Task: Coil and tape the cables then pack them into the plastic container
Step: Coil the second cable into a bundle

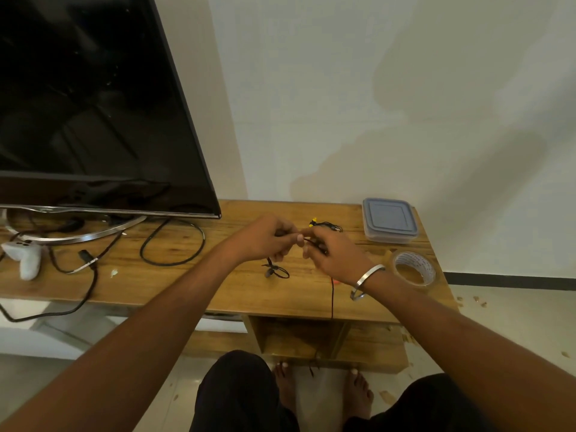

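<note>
My left hand (268, 238) and my right hand (333, 257) meet above the wooden table (174, 285), both pinching a thin black cable (332, 294). One strand of it hangs over the table's front edge towards the floor. A small loop of it with a plug (276, 271) lies below my left hand. Its end with a yellow plug (324, 225) rests just beyond my right hand. The plastic container (389, 220), lid on, stands at the back right. A roll of clear tape (413, 268) lies in front of it.
A large dark TV (93, 101) on a curved metal stand fills the left. A thicker black cable loop (173, 244) lies under its corner, with more cables and a white game controller (26, 255) at the far left. My knees and bare feet are below the table's edge.
</note>
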